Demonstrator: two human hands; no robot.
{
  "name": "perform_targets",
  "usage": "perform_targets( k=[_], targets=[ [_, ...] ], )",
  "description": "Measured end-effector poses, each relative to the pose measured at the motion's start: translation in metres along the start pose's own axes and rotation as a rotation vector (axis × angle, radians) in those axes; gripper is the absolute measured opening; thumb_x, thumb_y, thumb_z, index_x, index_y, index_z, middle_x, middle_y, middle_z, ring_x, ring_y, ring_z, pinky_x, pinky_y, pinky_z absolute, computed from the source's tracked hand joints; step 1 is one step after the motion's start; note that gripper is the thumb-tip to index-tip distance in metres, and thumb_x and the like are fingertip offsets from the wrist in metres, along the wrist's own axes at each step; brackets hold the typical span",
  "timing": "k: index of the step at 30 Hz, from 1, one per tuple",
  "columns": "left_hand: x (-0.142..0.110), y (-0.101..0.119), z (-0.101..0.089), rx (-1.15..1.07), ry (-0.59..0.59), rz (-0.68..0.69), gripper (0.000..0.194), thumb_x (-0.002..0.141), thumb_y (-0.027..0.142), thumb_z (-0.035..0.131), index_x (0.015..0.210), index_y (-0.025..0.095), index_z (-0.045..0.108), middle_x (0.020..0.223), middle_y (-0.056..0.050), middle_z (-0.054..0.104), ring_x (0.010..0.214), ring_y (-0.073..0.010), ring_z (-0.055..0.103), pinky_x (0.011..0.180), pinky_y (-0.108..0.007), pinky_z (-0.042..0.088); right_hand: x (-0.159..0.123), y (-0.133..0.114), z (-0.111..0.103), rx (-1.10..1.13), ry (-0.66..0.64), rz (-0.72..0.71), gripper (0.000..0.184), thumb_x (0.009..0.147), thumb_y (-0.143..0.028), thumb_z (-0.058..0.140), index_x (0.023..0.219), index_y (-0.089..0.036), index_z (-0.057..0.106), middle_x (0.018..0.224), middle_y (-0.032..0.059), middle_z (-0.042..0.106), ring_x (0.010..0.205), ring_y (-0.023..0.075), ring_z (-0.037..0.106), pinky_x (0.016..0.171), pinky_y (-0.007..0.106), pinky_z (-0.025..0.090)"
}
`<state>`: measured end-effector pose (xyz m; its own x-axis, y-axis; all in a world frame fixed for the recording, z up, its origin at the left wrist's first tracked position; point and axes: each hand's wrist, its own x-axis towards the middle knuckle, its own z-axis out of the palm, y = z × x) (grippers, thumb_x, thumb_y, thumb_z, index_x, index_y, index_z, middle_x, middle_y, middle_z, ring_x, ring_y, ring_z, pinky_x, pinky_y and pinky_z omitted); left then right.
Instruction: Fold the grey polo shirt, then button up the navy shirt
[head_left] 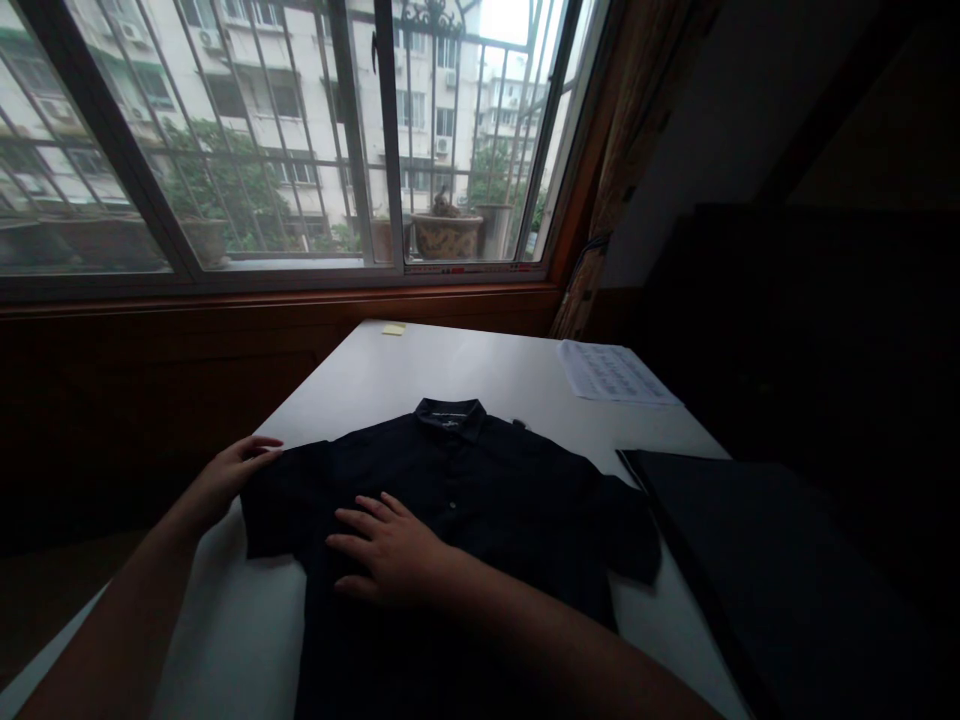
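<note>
A dark navy short-sleeved button-up shirt (465,480) lies spread front side up, its collar pointing toward the window. My right hand (394,550) rests palm down on the chest, left of the button line, with the fingers spread. At the upper edge of the left-hand sleeve, my left hand (234,475) touches the cloth with its fingers stretched out and slightly apart. Part of that hand's underside is hidden. The shirt's lower part runs out of view beneath my right forearm.
The white table (330,385) narrows toward the window. Printed sheets (619,372) lie at its far right, and a small yellow note (394,328) at the far edge. A dark flat folder-like item (757,540) covers the right side. A small dark object (519,425) sits by the shoulder.
</note>
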<state>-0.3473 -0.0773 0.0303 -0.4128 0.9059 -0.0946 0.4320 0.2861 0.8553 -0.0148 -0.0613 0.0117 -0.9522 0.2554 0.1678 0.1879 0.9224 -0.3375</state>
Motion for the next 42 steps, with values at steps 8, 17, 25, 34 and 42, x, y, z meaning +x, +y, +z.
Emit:
perform_targets(
  k=[8,17,25,34,42],
  targets=[
    [-0.031,0.072,0.01,-0.248,-0.1,0.058,0.066,0.071,0.054,0.081,0.125,0.02,0.061,0.106,-0.01,0.073,0.084,-0.0255,0.073,0.063,-0.031,0.06,0.002,0.004,0.005,-0.062,0.062,0.05,0.055,0.1,-0.052,0.048,0.146,-0.023,0.047,0.158,0.0084,0.04,0.148,0.0304,0.029,0.121,0.053,0.024],
    [-0.066,0.132,0.079,-0.143,-0.516,0.26,0.063,0.087,0.045,0.067,0.144,0.026,0.048,0.136,-0.012,0.063,0.098,-0.0239,0.071,0.076,-0.034,0.06,0.003,-0.013,-0.002,-0.07,0.018,-0.114,0.039,0.1,-0.04,0.05,0.136,-0.025,0.057,0.147,0.0068,0.054,0.136,0.0248,0.047,0.113,0.044,0.038],
    [-0.094,0.094,0.065,0.065,-0.317,0.386,0.037,0.097,0.047,0.052,0.126,0.028,0.064,0.129,-0.007,0.067,0.115,-0.0264,0.066,0.095,-0.04,0.058,-0.032,-0.001,-0.026,0.175,0.017,-0.172,0.017,0.092,-0.031,0.055,0.095,-0.024,0.071,0.095,0.0002,0.074,0.077,0.0137,0.067,0.067,0.023,0.049],
    [-0.132,-0.023,0.06,0.283,-0.071,0.386,0.068,0.082,0.053,0.071,0.142,0.033,0.047,0.141,-0.011,0.056,0.12,-0.033,0.062,0.091,-0.046,0.06,-0.002,0.051,-0.037,0.314,0.256,0.572,0.05,0.087,-0.043,0.07,0.128,-0.017,0.056,0.118,0.012,0.061,0.108,0.0247,0.059,0.094,0.037,0.047],
    [-0.14,-0.032,0.09,0.414,0.047,0.372,0.094,0.074,0.058,0.076,0.152,0.03,0.033,0.127,-0.014,0.063,0.107,-0.0351,0.063,0.091,-0.054,0.053,0.026,0.06,-0.019,0.452,0.165,0.637,0.064,0.08,-0.026,0.07,0.139,-0.023,0.046,0.1,0.0046,0.065,0.087,0.0208,0.064,0.079,0.031,0.049]
  ],
)
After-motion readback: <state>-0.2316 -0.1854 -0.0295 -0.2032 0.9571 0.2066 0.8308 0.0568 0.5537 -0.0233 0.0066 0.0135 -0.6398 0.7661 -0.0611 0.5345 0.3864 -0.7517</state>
